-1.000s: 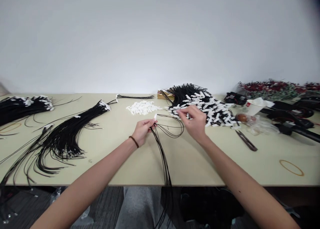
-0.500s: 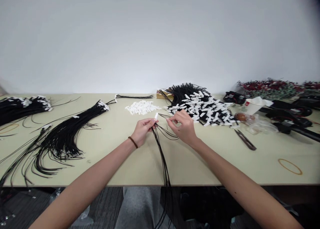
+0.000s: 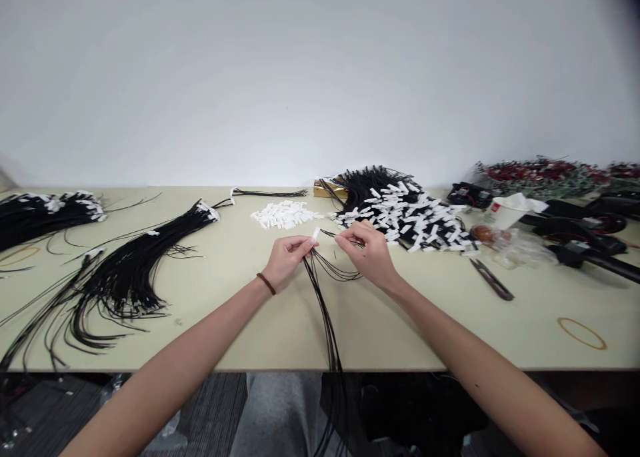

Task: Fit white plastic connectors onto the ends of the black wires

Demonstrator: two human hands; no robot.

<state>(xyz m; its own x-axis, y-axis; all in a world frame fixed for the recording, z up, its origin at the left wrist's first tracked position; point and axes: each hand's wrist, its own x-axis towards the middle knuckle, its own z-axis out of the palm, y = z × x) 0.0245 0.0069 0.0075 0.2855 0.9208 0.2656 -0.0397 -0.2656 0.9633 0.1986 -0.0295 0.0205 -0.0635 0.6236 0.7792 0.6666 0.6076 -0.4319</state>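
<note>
Between thumb and fingers, my left hand [image 3: 289, 260] pinches a small white connector [image 3: 316, 234] with thin black wires [image 3: 323, 297] running from it. Most of these wires hang down over the table's front edge. To its right, my right hand [image 3: 367, 250] is closed in a pinch on some of the black wires, which loop between the two hands. The wire ends inside the right fingers are hidden. Just beyond my hands lies a pile of loose white connectors [image 3: 285, 214].
Bundled black wires with white connectors [image 3: 135, 264] lie on the left, more [image 3: 425, 224] at the back right. Tweezer-like snips [image 3: 493, 280], a rubber band [image 3: 583, 333], a paper cup [image 3: 505, 210] and black devices [image 3: 580, 230] occupy the right side. A wall stands behind the table.
The white connector in my left hand has shifted and tilted slightly to the right. My right hand keeps its pinch on the wires, moving only a little.
</note>
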